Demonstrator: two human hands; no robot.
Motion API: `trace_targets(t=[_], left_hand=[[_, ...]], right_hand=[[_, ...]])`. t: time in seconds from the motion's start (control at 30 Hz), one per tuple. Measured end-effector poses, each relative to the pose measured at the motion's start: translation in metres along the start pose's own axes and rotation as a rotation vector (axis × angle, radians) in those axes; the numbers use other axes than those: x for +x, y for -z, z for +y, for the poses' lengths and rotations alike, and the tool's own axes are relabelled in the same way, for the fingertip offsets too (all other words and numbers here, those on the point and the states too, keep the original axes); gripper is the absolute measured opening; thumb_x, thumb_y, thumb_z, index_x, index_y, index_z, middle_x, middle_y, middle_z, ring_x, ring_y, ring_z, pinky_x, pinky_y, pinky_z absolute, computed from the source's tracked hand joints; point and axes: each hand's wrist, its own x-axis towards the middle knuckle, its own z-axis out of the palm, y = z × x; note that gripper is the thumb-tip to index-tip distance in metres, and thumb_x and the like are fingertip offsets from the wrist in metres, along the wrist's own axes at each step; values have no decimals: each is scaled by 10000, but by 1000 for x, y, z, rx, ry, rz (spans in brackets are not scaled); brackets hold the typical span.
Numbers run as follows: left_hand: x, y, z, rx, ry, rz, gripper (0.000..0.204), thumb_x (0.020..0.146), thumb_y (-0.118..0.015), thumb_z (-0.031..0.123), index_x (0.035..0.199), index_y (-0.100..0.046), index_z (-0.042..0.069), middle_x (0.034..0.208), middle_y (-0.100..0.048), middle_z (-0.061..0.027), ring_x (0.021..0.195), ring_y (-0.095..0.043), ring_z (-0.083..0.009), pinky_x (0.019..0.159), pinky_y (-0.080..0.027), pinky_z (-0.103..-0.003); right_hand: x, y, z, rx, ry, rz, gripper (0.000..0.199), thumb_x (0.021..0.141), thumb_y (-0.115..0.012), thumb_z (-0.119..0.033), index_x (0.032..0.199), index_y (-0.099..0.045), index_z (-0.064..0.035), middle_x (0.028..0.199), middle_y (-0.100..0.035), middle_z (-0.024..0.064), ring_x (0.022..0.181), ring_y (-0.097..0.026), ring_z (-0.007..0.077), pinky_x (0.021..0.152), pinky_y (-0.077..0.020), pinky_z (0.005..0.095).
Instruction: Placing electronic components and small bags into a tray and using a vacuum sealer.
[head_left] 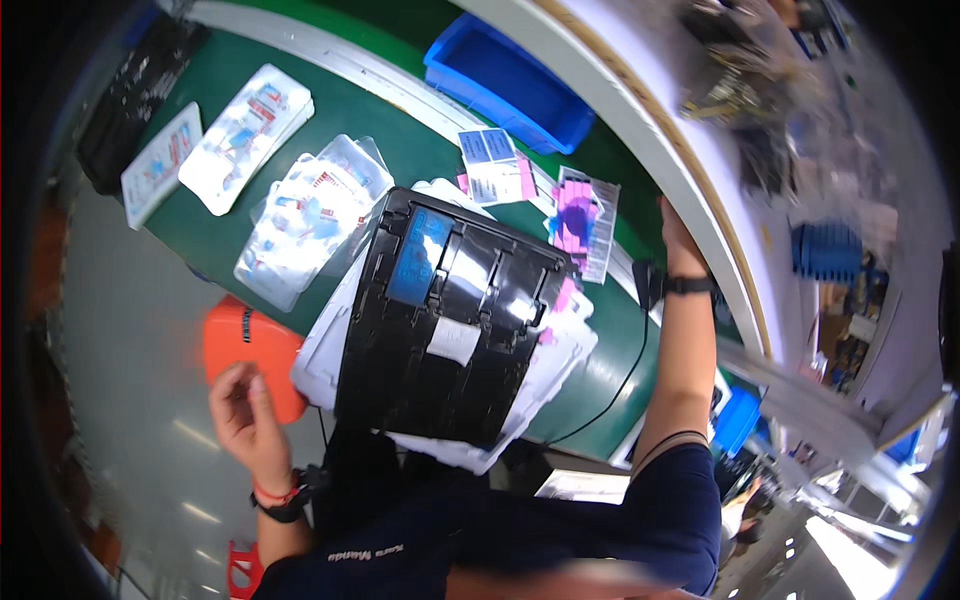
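A green work surface [400,130] runs diagonally from upper left toward lower right, bordered on its far side by a pale rail. On it, nearest the person, lies a large black moulded tray [445,325] with several long compartments, resting on a stack of white trays [545,375] whose edges stick out beneath it on the right and at the near end. The black tray's long axis runs from its far end, near the middle of the surface, down toward the person's body, tilted slightly to the left at the near end. Clear blister packs [310,220] with small parts lie to its upper left, a blue bin [510,85] sits beyond, and a small packet of pink pieces [580,215] lies just off its far right corner. An orange box [245,350] stands off the left edge of the surface. The left hand [245,415] hangs just beside that box, below and to the left of the tray's near left corner, fingers loosely curled and holding nothing that can be seen. The right hand [675,235] reaches far out to the tray's right, wrist banded in black, resting at the pale rail; its fingers are hidden. The left hand is the nearer one to the tray, which lies up and to the right of its fingers.
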Motion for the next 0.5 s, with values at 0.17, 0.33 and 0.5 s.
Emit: trace_targets(t=[0.17, 0.33, 0.5], left_hand=[[12, -38, 51, 17, -162, -365, 123, 833, -517, -28, 955, -527, -24, 939, -537, -84, 870, -511, -141, 792, -406, -251], [-5, -70, 74, 13, -138, -743, 110, 830, -529, -12, 940, -537, -22, 898, -548, -58, 817, -509, -115, 754, -410, -232], [-41, -103, 96, -8, -124, -1214, 87, 825, -542, -3, 911, -552, -7, 864, -535, -38, 743, -479, -88, 678, -398, -211]], right_hand=[[-144, 127, -75, 291, -519, -287, 155, 787, -642, -131, 908, -616, -39, 721, -599, -1, 663, -521, 67, 568, -397, 214], [-305, 208, -165, 204, -1009, -123, 157, 796, -627, -111, 913, -592, -12, 729, -602, 28, 679, -524, 84, 618, -433, 235], [-446, 225, -248, 97, -1426, -97, 186, 736, -642, -144, 864, -612, -12, 755, -615, 127, 674, -583, 252, 645, -469, 343]])
